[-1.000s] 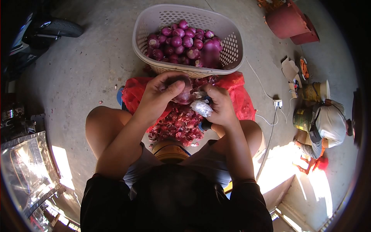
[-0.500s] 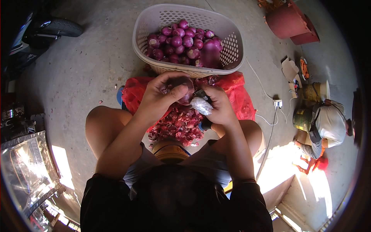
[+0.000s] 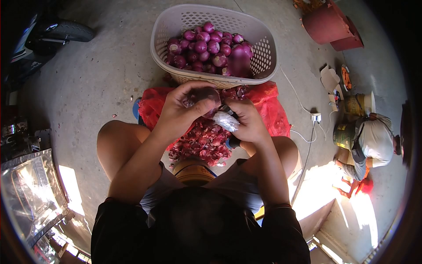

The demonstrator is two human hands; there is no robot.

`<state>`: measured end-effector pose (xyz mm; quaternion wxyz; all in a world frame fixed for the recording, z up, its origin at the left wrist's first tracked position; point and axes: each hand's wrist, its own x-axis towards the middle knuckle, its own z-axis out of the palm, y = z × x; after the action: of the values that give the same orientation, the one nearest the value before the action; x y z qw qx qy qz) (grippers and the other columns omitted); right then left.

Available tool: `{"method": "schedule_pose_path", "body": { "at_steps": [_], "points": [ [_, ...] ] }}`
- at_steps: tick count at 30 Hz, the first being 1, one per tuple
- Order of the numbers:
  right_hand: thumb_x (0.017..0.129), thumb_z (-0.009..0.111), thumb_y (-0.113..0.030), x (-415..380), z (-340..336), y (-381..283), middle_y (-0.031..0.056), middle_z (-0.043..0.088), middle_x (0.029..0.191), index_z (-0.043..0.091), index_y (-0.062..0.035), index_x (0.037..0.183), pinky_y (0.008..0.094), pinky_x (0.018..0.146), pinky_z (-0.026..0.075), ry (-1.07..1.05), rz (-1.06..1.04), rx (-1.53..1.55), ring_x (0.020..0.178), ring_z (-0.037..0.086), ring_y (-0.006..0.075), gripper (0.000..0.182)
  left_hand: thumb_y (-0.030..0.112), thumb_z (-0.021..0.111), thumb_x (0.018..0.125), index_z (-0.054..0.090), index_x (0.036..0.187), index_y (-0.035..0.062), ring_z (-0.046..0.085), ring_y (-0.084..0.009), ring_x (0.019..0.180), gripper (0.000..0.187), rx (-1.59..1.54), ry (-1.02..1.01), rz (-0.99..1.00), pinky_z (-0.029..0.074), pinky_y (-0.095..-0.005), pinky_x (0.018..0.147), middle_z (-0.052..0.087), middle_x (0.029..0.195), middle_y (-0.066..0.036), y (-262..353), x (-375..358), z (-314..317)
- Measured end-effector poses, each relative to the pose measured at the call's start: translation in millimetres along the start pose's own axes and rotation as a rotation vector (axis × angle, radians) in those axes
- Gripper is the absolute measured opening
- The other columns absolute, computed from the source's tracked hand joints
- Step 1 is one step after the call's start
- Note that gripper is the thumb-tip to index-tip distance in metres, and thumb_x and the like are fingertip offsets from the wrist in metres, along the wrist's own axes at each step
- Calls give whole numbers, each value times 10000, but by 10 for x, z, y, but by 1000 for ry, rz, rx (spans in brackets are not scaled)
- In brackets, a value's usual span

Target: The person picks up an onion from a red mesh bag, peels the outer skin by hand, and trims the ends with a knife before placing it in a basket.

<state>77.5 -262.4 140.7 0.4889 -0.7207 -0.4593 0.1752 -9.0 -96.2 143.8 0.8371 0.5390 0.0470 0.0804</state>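
My left hand [image 3: 182,108] is wrapped round a dark red onion [image 3: 205,97], its thumb across the near side. Close beside it on the right, my right hand [image 3: 247,119] grips a small tool with a whitish, wrapped handle [image 3: 226,121]; the tool's dark end meets the onion, and its blade is mostly hidden. Both hands are over a red mesh bag [image 3: 266,105] on the floor. Onion skins [image 3: 202,143] are heaped below the hands. Just beyond them stands a pale perforated basket [image 3: 268,48] holding several purple onions [image 3: 213,47].
A power strip [image 3: 315,117] with cables lies to the right. Farther right, a person in a light top [image 3: 376,141] bends beside buckets [image 3: 358,104]. Red tubs [image 3: 327,24] stand at the upper right, a wheel [image 3: 70,31] at the upper left.
My right hand and the tool have shifted slightly left, closer against the onion. My left thumb has moved a little to the right over it.
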Motion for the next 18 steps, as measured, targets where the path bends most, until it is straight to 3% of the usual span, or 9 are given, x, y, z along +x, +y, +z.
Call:
{"method": "schedule_pose_path", "body": {
  "at_steps": [4, 6, 7, 12, 15, 18],
  "points": [
    [688, 661, -67, -14, -24, 25, 114, 505, 615, 553, -1, 766, 324, 527, 398, -13, -25, -92, 537, 515, 255, 149, 80, 638, 818, 541, 1084, -19, 592, -122, 851, 300, 15, 10, -7, 489, -257, 782, 614, 939, -64, 22, -1, 12],
    [674, 670, -76, -12, -43, 23, 119, 494, 607, 550, -1, 756, 333, 515, 391, -12, -55, -127, 531, 512, 272, 164, 167, 623, 836, 527, 1118, -5, 553, -130, 948, 344, 56, -10, -20, 451, -282, 847, 579, 1034, -67, 12, 0, -11],
    [668, 672, -80, -8, -47, 9, 120, 490, 605, 548, -2, 752, 333, 512, 389, -30, -76, -148, 533, 515, 273, 169, 211, 615, 845, 521, 1135, 2, 534, -134, 996, 369, 76, -20, -26, 432, -294, 880, 561, 1081, -69, -2, 2, -26],
    [660, 690, -93, -10, -19, -3, 110, 503, 611, 548, -11, 755, 320, 505, 389, -40, -133, -239, 536, 542, 247, 190, 168, 538, 890, 475, 1149, -1, 545, -174, 1016, 316, -108, 51, -67, 450, -339, 896, 545, 1109, -97, -112, 25, -92],
    [629, 715, -168, -60, -10, 30, 132, 575, 671, 585, -46, 877, 360, 554, 448, 64, 19, -137, 605, 584, 305, 306, 167, 522, 898, 459, 1155, 0, 548, -187, 1023, 313, -113, 40, -67, 461, -348, 886, 542, 1118, -105, -117, 28, -101],
    [631, 735, -180, -58, -32, 46, 131, 591, 692, 576, -28, 943, 345, 576, 461, 121, 42, -125, 616, 599, 289, 382, 196, 506, 908, 455, 1161, 3, 553, -189, 1025, 322, -162, 30, -97, 468, -347, 875, 545, 1119, -105, -101, 18, -96]
  ]
}}
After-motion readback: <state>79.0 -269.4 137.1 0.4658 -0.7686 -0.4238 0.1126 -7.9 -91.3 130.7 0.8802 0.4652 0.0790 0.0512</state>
